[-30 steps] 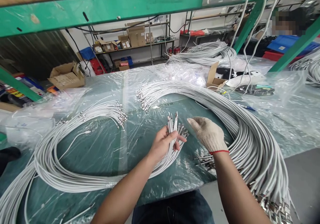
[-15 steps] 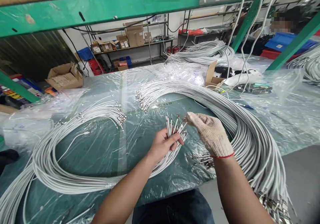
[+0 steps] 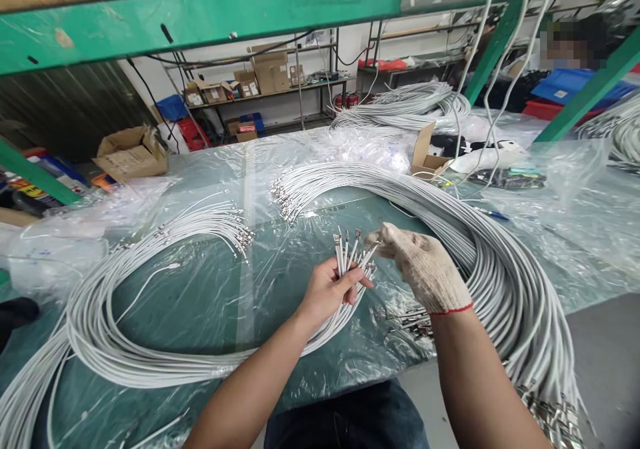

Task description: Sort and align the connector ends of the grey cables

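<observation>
My bare left hand [image 3: 327, 292] is wrapped round a bundle of white cables [image 3: 165, 369], close to their ends. Several cable ends with metal terminals [image 3: 347, 242] stick up from its grasp. The bundle curves away to the left in a big loop on the bench. My right hand [image 3: 430, 269], in a knitted glove with a red cuff edge, is closed in a pinch just right of those ends. A single cable end [image 3: 369, 254] leans into its fingertips, which partly cover the tip.
A thick bundle of white cables [image 3: 480, 235] arcs behind and right of my hands, its metal ends hanging over the front edge. Small metal parts [image 3: 417, 322] lie under my right wrist. Plastic film covers the bench [image 3: 200, 302]. A green beam [image 3: 240, 15] crosses above.
My right hand has shifted slightly right, its fingers tilting at a cable end. The cable ends in my left hand have moved a little; the left grip stays the same.
</observation>
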`<state>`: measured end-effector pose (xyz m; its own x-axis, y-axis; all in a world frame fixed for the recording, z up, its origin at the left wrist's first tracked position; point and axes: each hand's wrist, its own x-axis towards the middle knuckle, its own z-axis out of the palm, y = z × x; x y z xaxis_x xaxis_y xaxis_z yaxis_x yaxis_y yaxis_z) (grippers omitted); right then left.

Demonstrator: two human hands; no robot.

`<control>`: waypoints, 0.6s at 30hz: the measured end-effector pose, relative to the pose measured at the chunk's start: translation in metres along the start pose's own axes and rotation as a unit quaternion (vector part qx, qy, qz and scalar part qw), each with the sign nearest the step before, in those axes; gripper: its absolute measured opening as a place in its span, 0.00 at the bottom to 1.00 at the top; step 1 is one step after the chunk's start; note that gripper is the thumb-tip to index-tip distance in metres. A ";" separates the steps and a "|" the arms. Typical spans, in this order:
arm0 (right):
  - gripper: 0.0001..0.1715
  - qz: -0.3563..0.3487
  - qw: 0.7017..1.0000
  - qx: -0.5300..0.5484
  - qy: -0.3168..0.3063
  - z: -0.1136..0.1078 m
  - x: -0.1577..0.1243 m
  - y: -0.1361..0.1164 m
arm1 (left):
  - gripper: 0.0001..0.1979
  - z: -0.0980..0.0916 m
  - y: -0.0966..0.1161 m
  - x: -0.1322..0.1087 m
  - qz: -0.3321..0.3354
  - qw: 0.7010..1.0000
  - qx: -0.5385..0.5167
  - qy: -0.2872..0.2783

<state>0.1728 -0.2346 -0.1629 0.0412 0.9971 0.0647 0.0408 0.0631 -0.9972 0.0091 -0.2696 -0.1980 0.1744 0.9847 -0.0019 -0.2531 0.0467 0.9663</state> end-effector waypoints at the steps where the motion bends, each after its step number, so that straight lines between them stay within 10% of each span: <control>1: 0.28 -0.012 1.000 -0.009 0.022 -0.002 0.001 0.001 | 0.18 0.000 0.000 0.000 0.001 1.000 0.000 -0.001; 11: 0.29 -0.030 0.994 0.020 -0.101 0.001 -0.010 -0.004 | 0.17 -0.003 0.001 0.000 -0.024 0.998 -0.051 -0.032; 18: 0.25 -0.010 0.943 0.044 -0.329 0.009 -0.014 -0.009 | 0.17 -0.005 -0.003 0.002 -0.030 0.996 -0.068 -0.048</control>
<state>0.1625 -0.2486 -0.1550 -0.5891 0.8045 0.0756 -0.0502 0.0569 -0.9971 0.0052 -0.2664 -0.2018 0.2814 0.9592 -0.0288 -0.3656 0.1349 0.9210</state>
